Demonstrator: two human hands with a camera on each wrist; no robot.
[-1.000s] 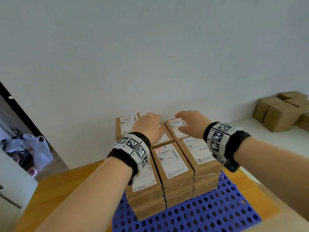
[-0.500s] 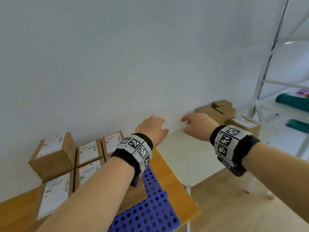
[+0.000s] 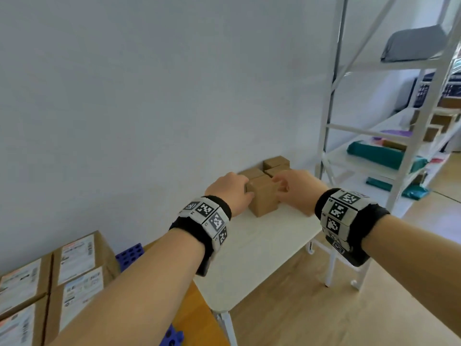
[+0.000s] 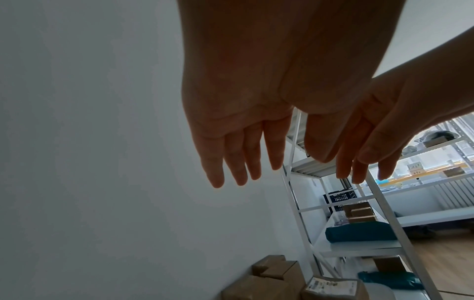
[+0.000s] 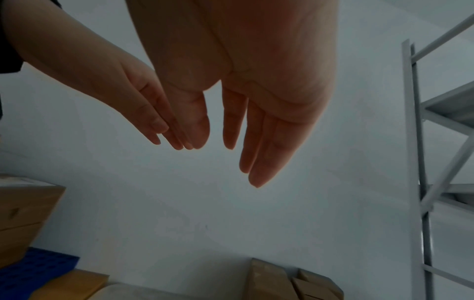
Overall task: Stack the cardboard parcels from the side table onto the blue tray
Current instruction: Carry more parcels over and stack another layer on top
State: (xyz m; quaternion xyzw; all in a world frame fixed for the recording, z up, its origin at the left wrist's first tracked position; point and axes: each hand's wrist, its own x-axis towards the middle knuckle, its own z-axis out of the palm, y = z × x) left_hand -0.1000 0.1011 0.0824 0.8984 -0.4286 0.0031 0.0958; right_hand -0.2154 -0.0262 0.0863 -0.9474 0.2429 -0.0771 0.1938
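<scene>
A plain cardboard parcel (image 3: 263, 199) stands at the front of a small group of parcels (image 3: 276, 162) on the white side table (image 3: 262, 258), against the wall. My left hand (image 3: 232, 191) is at its left side and my right hand (image 3: 291, 187) at its right. In both wrist views the fingers are straight and hold nothing: the left hand (image 4: 238, 142) and right hand (image 5: 256, 121) hover above the parcels (image 4: 271, 280). Whether the fingers touch the front parcel I cannot tell. The blue tray (image 3: 129, 254) at lower left carries labelled parcels (image 3: 77, 265).
A white metal shelf rack (image 3: 331, 121) stands right of the side table, holding teal packages (image 3: 381, 156) and more boxes. The tray sits on an orange-brown wooden table (image 3: 194, 318). The white wall runs close behind everything. Wooden floor shows at lower right.
The view has swung right, from the stack on the blue tray to the side table. Both hands left the stacked parcels and now flank the front parcel there.
</scene>
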